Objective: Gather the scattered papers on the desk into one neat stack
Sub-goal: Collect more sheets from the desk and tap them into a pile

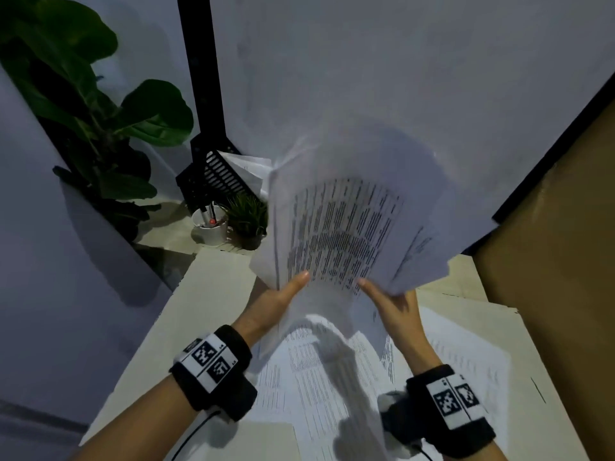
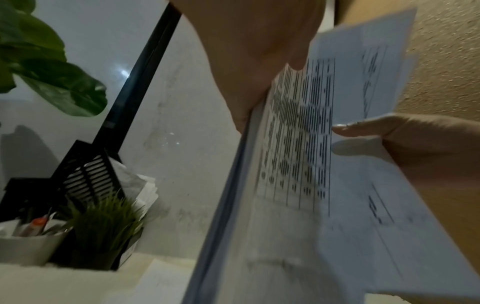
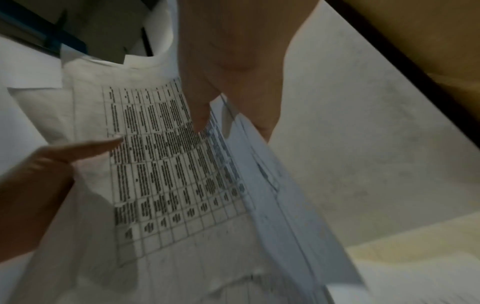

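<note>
My left hand grips the left edge of the sheaf of papers, thumb laid across the printed face and the other fingers hidden behind the sheets. My right hand grips the right side the same way, thumb on top; the left wrist view shows its thumb pressed on the page. Between the two hands the sheaf is lifted clear of the table and tilted up and away from me, its sheets fanned unevenly at the far right edge. The top sheet carries a printed grid of dark text.

Below the sheaf, more loose sheets lie spread on the table, overlapping at different angles between my forearms and out to the right. I wear a black wristband with coded markers on each wrist.

At the far left corner of the table stand a white cup holding pens and, just beside it, a small grassy plant in a dark pot. Behind them a black slotted tray holds further paper. A large-leaved plant stands farther left, and a brown panel borders the right side.
</note>
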Demonstrator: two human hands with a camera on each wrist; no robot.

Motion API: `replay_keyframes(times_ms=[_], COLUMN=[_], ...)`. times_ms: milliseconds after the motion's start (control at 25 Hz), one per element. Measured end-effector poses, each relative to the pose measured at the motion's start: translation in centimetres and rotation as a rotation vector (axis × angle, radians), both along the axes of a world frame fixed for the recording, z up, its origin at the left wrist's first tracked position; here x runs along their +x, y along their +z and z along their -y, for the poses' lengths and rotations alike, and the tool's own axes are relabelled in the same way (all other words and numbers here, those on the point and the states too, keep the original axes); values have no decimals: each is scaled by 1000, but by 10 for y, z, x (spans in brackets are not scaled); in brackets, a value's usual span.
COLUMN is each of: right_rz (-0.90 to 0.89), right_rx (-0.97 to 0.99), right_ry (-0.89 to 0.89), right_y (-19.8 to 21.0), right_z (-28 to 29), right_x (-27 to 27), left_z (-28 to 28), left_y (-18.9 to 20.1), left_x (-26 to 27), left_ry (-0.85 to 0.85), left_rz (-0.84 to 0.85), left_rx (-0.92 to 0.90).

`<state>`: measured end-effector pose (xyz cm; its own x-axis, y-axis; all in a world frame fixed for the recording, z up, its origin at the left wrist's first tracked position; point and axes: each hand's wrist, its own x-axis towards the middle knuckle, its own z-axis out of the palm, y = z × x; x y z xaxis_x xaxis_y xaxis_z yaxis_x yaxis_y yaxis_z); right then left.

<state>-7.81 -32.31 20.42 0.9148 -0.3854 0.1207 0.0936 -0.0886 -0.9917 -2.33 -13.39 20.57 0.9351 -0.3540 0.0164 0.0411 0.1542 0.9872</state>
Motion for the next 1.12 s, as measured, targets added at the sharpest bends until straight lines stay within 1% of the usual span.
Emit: replay_keyframes(times_ms=[80, 200, 280, 360, 440, 520, 640, 720, 800, 880, 1000, 1080, 1120], right_rz=[-44, -120, -85, 4, 59, 40, -46, -54, -79, -125, -187, -170, -133], right_rx=[67, 51, 48, 87, 117, 131, 90, 66, 62, 49, 31, 15, 2], right_ry=[-51, -63, -82, -59, 0, 81, 193, 244, 259, 251, 168, 118, 80], right_y=[-15, -32, -32, -23, -17, -14, -11, -10, -9, -14, -20, -19, -15], right_z=[1, 4, 3, 7, 15, 23, 26, 23, 21, 18, 11, 6, 6], right_x=[-1, 0, 0, 0, 0, 0, 2, 10, 19, 27, 31, 30, 30], left_z=[1, -3, -6, -12, -25, -36, -42, -41, -40, -38, -35, -35, -35], left_y=[-8, -20, -19, -9, -1, 0, -9, -9, -9, -12, -20, -18, -14], left_x=[2, 2, 1, 3, 6, 11, 18, 21, 26, 32, 38, 34, 33], left_ry=[35, 70, 133, 132, 63, -29, -144, -230, -257, -241, -150, -66, -23], left_rz=[40, 81, 58, 79, 179, 211, 149, 144, 96, 62, -8, -53, -46], left_rx=[-8, 45, 81, 48, 14, -4, 16, 72, 88, 100, 94, 108, 104])
